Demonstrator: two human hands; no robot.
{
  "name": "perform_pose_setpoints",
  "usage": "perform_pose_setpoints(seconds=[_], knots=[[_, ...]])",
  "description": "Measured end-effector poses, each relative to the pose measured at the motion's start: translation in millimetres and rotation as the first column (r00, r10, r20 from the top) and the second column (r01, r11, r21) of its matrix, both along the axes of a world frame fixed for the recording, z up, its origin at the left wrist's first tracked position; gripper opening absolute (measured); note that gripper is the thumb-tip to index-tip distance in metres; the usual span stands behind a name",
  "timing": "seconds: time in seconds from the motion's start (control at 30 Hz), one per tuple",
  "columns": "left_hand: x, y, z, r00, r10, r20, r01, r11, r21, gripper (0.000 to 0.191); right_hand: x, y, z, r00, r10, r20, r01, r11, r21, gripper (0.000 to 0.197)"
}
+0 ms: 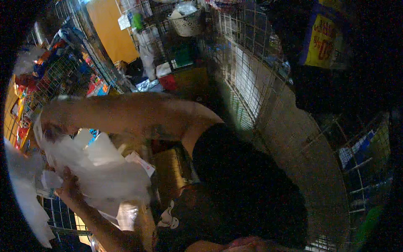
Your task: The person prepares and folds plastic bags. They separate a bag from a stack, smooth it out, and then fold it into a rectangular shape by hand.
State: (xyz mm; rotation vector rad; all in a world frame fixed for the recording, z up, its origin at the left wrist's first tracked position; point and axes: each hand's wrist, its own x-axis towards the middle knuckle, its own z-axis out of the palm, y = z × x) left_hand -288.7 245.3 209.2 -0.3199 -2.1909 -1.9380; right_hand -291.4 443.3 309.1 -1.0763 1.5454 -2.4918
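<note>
A whitish translucent plastic bag (116, 176) lies before me, blurred by motion. My right hand (55, 127) reaches across from the top and grips the bag's far upper edge; its fingers are partly hidden in the blur. Lower down, my left hand (70, 186) has its fingers on the bag's near-left side, with white plastic between thumb and fingers. White packets (105, 148) show inside or behind the bag's mouth. A small white box with a red mark (143, 163) sticks out at the bag's right side. Below it is a pale shiny packet (127, 215).
Wire grid racks (242, 82) stand to the upper right, beside a curved brown board (283, 132). Colourful packaged goods (23, 104) crowd the left. A white plastic basket (185, 23) sits at the top. A yellow printed bag (321, 41) hangs upper right.
</note>
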Motion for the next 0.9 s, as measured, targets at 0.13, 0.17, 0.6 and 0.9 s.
perform_pose_setpoints(seconds=[0.13, 0.17, 0.6, 0.9], knots=[[-14, -26, -14, 0.893, -0.035, -0.450, -0.010, 0.995, -0.097, 0.038, 3, 30, -2, 0.941, -0.248, -0.231, 0.319, 0.878, 0.357, 0.013], [-15, -35, -14, 0.867, -0.053, -0.495, 0.009, 0.996, -0.092, 0.039, -1, 33, 1, 0.926, -0.248, -0.285, 0.344, 0.865, 0.366, 0.014], [107, -37, 26, 0.806, -0.299, -0.510, -0.041, 0.833, -0.552, 0.032, 11, -21, 37, 0.971, -0.168, -0.171, 0.217, 0.919, 0.329, 0.017], [98, -83, 47, 0.835, 0.157, -0.528, -0.384, 0.853, -0.353, 0.040, 18, -85, 51, 0.963, 0.271, 0.009, -0.259, 0.910, 0.323, 0.020]])
